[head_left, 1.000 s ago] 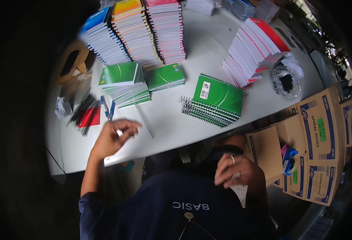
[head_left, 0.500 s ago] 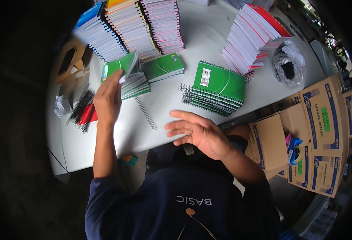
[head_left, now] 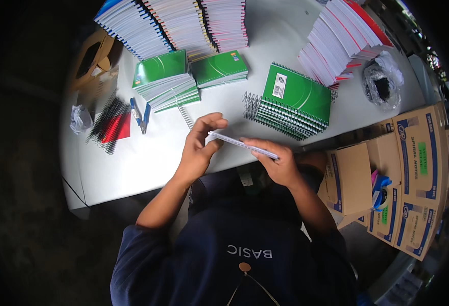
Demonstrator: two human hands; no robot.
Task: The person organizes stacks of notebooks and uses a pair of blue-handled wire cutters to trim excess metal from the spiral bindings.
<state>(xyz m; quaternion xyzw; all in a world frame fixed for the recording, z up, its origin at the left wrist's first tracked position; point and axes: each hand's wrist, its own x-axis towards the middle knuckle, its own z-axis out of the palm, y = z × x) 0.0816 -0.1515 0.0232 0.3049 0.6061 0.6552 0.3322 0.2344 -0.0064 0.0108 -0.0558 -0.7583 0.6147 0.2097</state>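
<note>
A thin notepad (head_left: 242,144), seen edge-on with a row of holes along its edge, is held above the table's front by my right hand (head_left: 280,163), thumb and fingers closed on it. Around its left end is my left hand (head_left: 199,150), thumb and fingers apart; whether it touches the pad is hard to see. Beyond that hand a loose wire coil (head_left: 185,117) lies by a stack of green-covered pads (head_left: 160,71), with a second green stack (head_left: 219,69) beside it. To the right stands a pile of coil-bound green notebooks (head_left: 296,99), with coils sticking out at its left.
Tall stacks of bound notebooks (head_left: 178,28) stand at the back left, and red-covered ones (head_left: 342,41) at the back right. Blue-handled pliers (head_left: 141,115), black coils (head_left: 104,122) and crumpled plastic (head_left: 80,119) lie left. Cardboard boxes (head_left: 418,153) sit right, beside a plastic-wrapped roll (head_left: 380,84).
A pad has come off the left green stack and is now in my right hand near the table's front. My left hand has moved right and toward me; the pliers now show.
</note>
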